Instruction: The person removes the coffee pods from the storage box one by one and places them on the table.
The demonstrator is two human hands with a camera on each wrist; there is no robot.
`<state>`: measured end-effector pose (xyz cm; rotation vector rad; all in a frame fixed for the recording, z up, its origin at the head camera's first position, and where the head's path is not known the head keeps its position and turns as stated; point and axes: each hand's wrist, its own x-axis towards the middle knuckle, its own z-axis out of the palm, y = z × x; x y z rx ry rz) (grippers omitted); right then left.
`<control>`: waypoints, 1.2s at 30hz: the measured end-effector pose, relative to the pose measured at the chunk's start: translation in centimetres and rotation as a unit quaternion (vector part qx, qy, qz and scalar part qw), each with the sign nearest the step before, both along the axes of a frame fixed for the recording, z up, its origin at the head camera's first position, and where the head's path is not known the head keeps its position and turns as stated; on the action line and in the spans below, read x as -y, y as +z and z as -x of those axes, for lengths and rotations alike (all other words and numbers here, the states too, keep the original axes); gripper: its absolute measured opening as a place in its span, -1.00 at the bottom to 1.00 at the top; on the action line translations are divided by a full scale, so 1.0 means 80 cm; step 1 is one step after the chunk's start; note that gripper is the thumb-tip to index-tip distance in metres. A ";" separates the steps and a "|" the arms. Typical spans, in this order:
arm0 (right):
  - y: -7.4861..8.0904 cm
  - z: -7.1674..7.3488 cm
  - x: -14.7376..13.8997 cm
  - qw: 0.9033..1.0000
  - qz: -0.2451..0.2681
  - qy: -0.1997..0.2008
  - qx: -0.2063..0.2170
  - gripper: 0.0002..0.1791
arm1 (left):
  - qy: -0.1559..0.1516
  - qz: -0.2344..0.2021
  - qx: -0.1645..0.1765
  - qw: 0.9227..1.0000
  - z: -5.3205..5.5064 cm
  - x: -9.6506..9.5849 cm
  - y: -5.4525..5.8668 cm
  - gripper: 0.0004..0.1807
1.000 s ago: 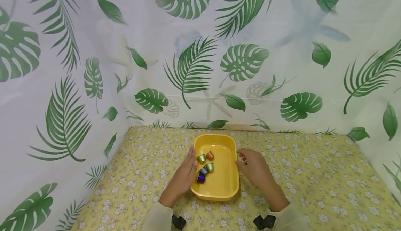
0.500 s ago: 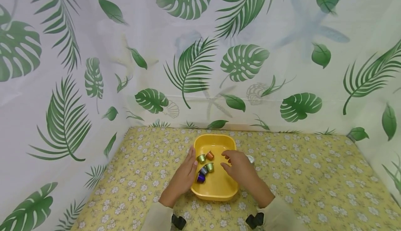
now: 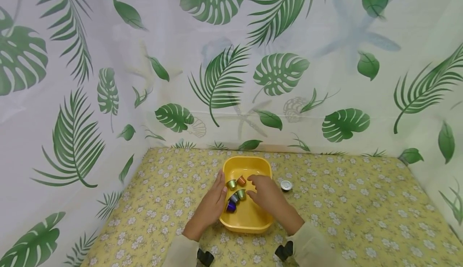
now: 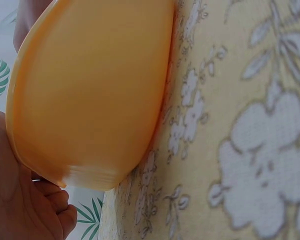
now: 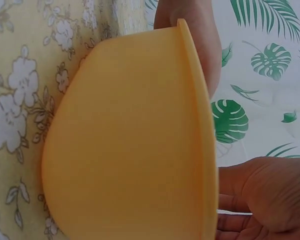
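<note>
A yellow plastic tray [image 3: 253, 216] rests on the cloth in front of me. At its left side my left hand [image 3: 212, 202] holds the rim, thumb on the inner edge and fingers outside; the left wrist view shows those fingers curled by the tray wall. Inside, toward the left, lie several coffee capsules: an orange one [image 3: 241, 180], a green one [image 3: 232, 184], another green one [image 3: 240, 194], a grey-blue one [image 3: 234, 198] and a purple one [image 3: 231, 206]. Over the tray's right part hovers my right hand [image 3: 267, 192], thumb and fingers apart, nothing seen between them, near the orange capsule.
A silver-topped capsule [image 3: 286, 185] stands on the yellow floral tablecloth [image 3: 347, 202], just right of the tray. Behind the table and along its sides hang white leaf-print sheets [image 3: 231, 130]. The tray wall [image 5: 125, 135] hides its contents from the right wrist view.
My right hand has moved left, from the tray's right edge to above its inside. The silver-topped capsule beside the tray has come into sight. The left hand stays on the rim.
</note>
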<state>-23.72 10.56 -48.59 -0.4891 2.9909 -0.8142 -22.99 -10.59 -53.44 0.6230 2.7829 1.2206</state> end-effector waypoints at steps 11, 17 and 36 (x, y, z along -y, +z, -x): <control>-0.009 0.007 0.014 1.000 -0.010 0.006 0.026 -0.53 | -0.001 0.000 0.001 1.000 0.002 0.002 -0.003 -0.35; -0.018 0.011 0.018 0.999 -0.025 0.000 0.035 -0.56 | 0.000 0.003 -0.007 1.000 0.000 0.002 -0.003 -0.31; -0.033 0.024 0.026 0.999 -0.026 0.047 -0.004 -0.65 | 0.003 0.006 -0.017 1.000 0.002 0.001 -0.004 -0.40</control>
